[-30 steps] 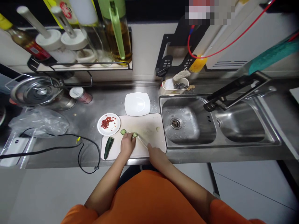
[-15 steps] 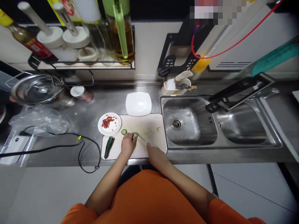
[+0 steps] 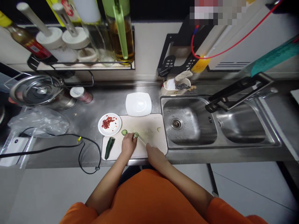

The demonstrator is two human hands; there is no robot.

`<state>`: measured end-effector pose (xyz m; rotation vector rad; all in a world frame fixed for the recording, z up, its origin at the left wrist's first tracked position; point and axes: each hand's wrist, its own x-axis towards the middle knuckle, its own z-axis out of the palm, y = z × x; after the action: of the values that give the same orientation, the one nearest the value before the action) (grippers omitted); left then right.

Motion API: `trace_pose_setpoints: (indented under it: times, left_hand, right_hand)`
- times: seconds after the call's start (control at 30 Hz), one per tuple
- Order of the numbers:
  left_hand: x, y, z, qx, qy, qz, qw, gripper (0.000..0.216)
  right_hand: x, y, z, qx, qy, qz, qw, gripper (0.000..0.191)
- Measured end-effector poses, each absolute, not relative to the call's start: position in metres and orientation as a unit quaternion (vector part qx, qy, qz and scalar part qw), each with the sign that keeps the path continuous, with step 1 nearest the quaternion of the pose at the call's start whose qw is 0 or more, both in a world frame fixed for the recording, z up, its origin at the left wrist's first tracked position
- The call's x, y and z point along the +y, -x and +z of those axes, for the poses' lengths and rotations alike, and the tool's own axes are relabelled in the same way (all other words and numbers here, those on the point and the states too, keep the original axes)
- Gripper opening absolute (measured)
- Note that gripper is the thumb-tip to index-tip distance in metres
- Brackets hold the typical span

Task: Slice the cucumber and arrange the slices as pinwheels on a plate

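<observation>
On a pale cutting board (image 3: 147, 124), my left hand (image 3: 129, 144) is closed on a piece of cucumber (image 3: 135, 135), most of it hidden under the fingers. My right hand (image 3: 156, 155) grips a knife (image 3: 142, 140), its thin blade slanting up and left to the cucumber's cut end. Just left of my left fingers a pale green cut face (image 3: 124, 132) shows. A dark green length of cucumber (image 3: 109, 148) lies at the board's left side. A thin slice (image 3: 159, 129) rests near the right edge.
A round white plate (image 3: 118, 126) with chopped red bits overlaps the board's upper left corner. Behind the board is a white square plate (image 3: 138, 104). A double sink (image 3: 190, 141) with a black faucet (image 3: 211, 107) is at right. Black cable (image 3: 58, 145) and plastic bag (image 3: 39, 121) lie left.
Hands, knife and cucumber stay in almost the same place. My right hand has shifted very slightly left, and the whole view has moved a little.
</observation>
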<state>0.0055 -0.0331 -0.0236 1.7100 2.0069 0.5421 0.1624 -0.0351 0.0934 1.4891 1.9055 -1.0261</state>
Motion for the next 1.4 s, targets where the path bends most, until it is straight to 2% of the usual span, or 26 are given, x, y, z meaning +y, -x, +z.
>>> trace_pose_setpoints:
  times: [0.27,0.43,0.67,0.93,1.23,1.4]
  left_hand:
    - [-0.031,-0.006,-0.021,0.731,-0.606,0.201,0.241,0.020]
    - [-0.028,-0.006,-0.012,0.733,-0.591,0.209,0.265,0.010]
    - [-0.025,0.008,0.007,0.762,-0.516,0.208,0.332,0.014]
    - [-0.019,0.047,0.018,0.808,-0.455,0.212,0.307,0.023]
    - [-0.020,0.051,0.007,0.813,-0.530,0.117,0.208,0.024]
    - [-0.021,0.053,0.004,0.794,-0.561,0.120,0.202,0.025]
  right_hand:
    - [-0.049,-0.178,0.093,0.702,-0.548,-0.366,0.272,0.036]
    - [-0.055,-0.189,0.093,0.694,-0.556,-0.366,0.274,0.036]
    - [-0.056,-0.193,0.089,0.699,-0.555,-0.363,0.268,0.038]
    - [-0.057,-0.196,0.086,0.694,-0.560,-0.371,0.259,0.037]
    - [-0.058,-0.197,0.083,0.683,-0.573,-0.373,0.257,0.036]
    - [-0.062,-0.209,0.074,0.698,-0.579,-0.374,0.193,0.037]
